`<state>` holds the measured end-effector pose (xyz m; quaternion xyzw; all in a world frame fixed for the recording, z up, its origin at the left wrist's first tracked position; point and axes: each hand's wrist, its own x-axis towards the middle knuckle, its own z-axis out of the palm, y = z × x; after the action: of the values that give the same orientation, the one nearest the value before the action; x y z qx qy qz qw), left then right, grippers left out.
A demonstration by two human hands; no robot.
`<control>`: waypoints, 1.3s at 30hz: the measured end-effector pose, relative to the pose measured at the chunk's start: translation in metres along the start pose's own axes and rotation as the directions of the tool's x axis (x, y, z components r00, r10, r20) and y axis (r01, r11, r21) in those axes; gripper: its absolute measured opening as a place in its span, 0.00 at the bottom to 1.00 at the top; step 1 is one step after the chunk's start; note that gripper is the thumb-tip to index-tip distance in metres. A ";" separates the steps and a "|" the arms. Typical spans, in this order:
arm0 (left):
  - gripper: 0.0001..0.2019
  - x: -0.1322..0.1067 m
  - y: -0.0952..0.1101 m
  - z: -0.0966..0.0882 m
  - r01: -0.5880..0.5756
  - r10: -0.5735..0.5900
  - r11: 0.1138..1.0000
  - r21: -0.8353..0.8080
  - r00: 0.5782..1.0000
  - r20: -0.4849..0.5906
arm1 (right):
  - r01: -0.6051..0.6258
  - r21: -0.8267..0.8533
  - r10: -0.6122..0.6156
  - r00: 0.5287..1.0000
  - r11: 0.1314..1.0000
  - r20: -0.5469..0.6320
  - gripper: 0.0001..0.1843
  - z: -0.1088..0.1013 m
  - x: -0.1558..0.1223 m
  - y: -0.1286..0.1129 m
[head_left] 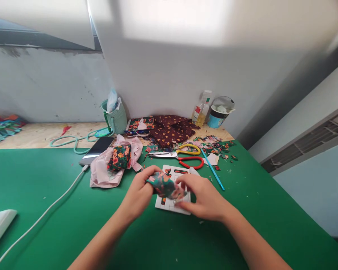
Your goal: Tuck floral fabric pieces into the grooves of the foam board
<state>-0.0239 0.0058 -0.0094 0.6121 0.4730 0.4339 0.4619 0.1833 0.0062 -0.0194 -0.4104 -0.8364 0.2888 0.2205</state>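
Between my hands is a crumpled piece of green floral fabric, blurred by motion. My left hand grips its left end, fingers wrapped round it. At its right end, my right hand has thumb and fingers curved apart; whether they touch the cloth I cannot make out. Beneath the fabric lies a white card with cut-out shapes that show floral cloth, partly hidden by my hands. Just beyond are scissors with one yellow and one red handle, blades parted. A blue pencil-like stick lies to the right.
Pink cloth with a dark floral piece lies left, beside a phone on a white cable. Along the wall stand a green holder, a bottle and a tub. Maroon fabric and cloth scraps lie before them.
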 end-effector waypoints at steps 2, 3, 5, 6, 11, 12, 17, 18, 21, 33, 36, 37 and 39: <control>0.06 0.000 0.002 -0.005 0.022 -0.025 0.998 -0.067 0.999 -0.043 | 0.164 -0.176 -0.140 0.979 0.971 0.145 0.37 -0.005 -0.003 0.005; 0.05 0.000 0.003 -0.005 0.023 -0.028 0.996 -0.088 0.998 -0.058 | 0.193 -0.212 -0.154 0.970 0.958 0.187 0.43 -0.006 -0.004 0.008; 0.03 0.000 0.001 -0.004 0.030 -0.039 0.992 -0.125 0.997 -0.069 | 0.207 -0.231 -0.153 0.961 0.951 0.229 0.46 -0.005 -0.005 0.014; 0.03 0.000 -0.001 -0.003 0.044 -0.054 0.988 -0.145 0.997 -0.060 | 0.197 -0.230 -0.141 0.961 0.953 0.239 0.44 -0.004 -0.005 0.015; 0.12 0.000 -0.010 0.002 0.145 -0.147 0.947 -0.286 0.989 0.014 | 0.139 -0.233 -0.080 0.967 0.963 0.243 0.24 -0.003 -0.004 0.015; 0.13 0.000 -0.010 0.002 0.150 -0.157 0.937 -0.315 0.988 0.003 | 0.148 -0.216 -0.093 0.965 0.965 0.246 0.25 -0.003 -0.004 0.015; 0.14 0.001 -0.001 -0.002 0.089 -0.193 0.866 -0.492 0.967 -0.165 | 0.193 -0.094 -0.157 0.941 0.977 0.298 0.45 -0.003 -0.005 0.019; 0.14 0.001 0.001 -0.003 0.086 -0.208 0.848 -0.523 0.962 -0.179 | 0.191 -0.085 -0.156 0.939 0.978 0.307 0.47 -0.002 -0.004 0.020; 0.11 0.000 -0.002 -0.003 0.114 -0.256 0.826 -0.553 0.948 -0.186 | 0.195 -0.080 -0.161 0.936 0.978 0.313 0.47 0.001 -0.003 0.025; 0.19 -0.001 -0.009 0.008 0.286 -0.304 0.883 -0.371 0.953 0.010 | -0.002 0.299 0.017 0.999 0.954 -0.047 0.44 0.006 0.001 0.022; 0.23 -0.004 -0.003 0.016 0.335 -0.318 0.880 -0.337 0.942 0.105 | -0.073 0.691 0.092 0.996 0.719 0.009 0.45 0.013 0.003 0.015; 0.24 -0.005 -0.002 0.018 0.348 -0.321 0.877 -0.331 0.938 0.135 | -0.099 0.761 0.114 0.993 0.641 0.033 0.43 0.016 0.004 0.013; 0.24 -0.006 -0.002 0.021 0.375 -0.332 0.868 -0.325 0.926 0.181 | -0.136 0.829 0.178 0.983 0.543 0.044 0.35 0.021 0.006 0.011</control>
<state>-0.0054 -0.0034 -0.0157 0.4465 0.4629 0.3825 0.6634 0.1732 0.0104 -0.0413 -0.3380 -0.5571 0.6568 0.3794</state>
